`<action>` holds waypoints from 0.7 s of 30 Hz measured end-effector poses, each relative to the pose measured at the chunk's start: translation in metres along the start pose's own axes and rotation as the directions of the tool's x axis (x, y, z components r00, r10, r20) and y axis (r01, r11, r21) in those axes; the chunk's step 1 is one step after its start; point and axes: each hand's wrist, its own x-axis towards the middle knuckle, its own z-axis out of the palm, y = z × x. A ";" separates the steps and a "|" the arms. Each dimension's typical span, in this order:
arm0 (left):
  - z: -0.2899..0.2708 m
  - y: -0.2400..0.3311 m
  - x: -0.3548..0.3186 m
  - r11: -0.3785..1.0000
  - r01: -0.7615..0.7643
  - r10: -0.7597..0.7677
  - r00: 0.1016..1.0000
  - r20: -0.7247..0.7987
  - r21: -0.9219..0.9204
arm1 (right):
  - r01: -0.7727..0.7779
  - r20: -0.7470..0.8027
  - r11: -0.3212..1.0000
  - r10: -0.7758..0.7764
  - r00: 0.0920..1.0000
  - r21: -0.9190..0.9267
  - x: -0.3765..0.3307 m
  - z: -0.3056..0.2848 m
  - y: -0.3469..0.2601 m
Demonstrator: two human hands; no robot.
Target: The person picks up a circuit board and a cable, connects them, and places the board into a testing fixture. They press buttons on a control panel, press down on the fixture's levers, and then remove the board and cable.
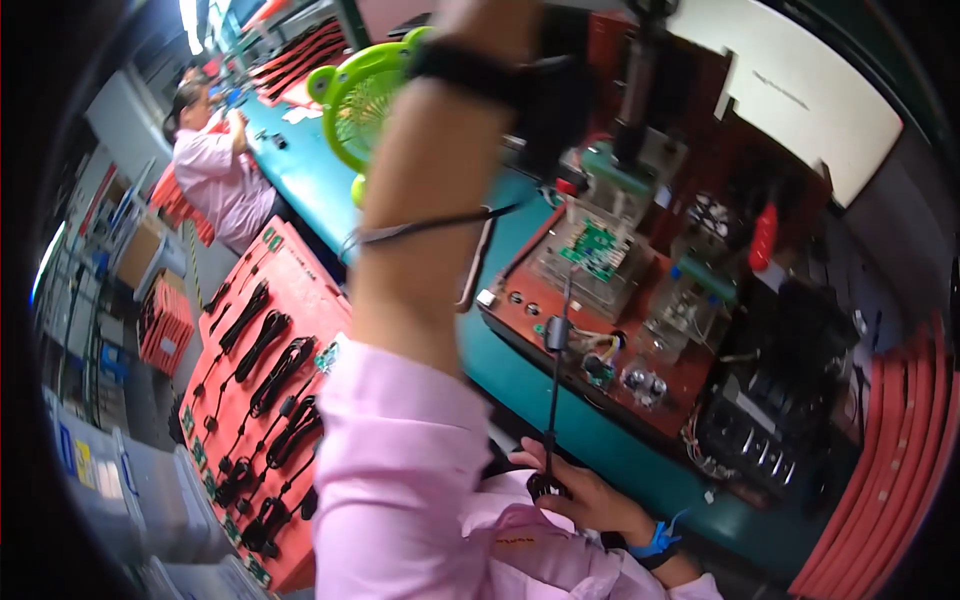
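Note:
My left arm [420, 240] in a pink sleeve reaches up across the view, blurred, with a black band at the wrist; the hand is cut off by the upper edge. Low in the middle, my right hand [590, 495] is closed round a black cable [549, 484], a bundle of it bunched at the fingers. From there the cable runs up through a thick cylindrical sleeve [556, 333] toward a green circuit board [593, 247]. That board lies on a clear block of the red-brown test fixture [510, 325]. A dark lever [632, 110] stands above the fixture.
At left, a red tray [250, 400] carries several coiled black cables with small green boards. A green frog-shaped fan [365, 105] stands behind my left arm. Stacked red trays [890, 470] are at right, beside black equipment [760, 420]. A co-worker [215, 165] sits at the far left bench.

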 end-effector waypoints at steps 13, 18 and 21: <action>0.102 -0.039 -0.222 0.492 0.156 0.656 0.580 0.483 -0.856 | 0.186 -0.144 0.979 -0.172 0.974 0.087 0.016 0.005 -0.025; 0.107 -0.033 -0.225 0.352 0.222 0.686 0.599 0.412 -0.909 | 0.166 -0.111 0.981 -0.177 0.978 -0.099 0.018 0.019 0.005; 0.101 -0.036 -0.235 0.274 0.378 0.591 0.659 0.465 -0.884 | 0.076 -0.136 0.997 -0.072 0.988 0.020 0.012 0.027 0.013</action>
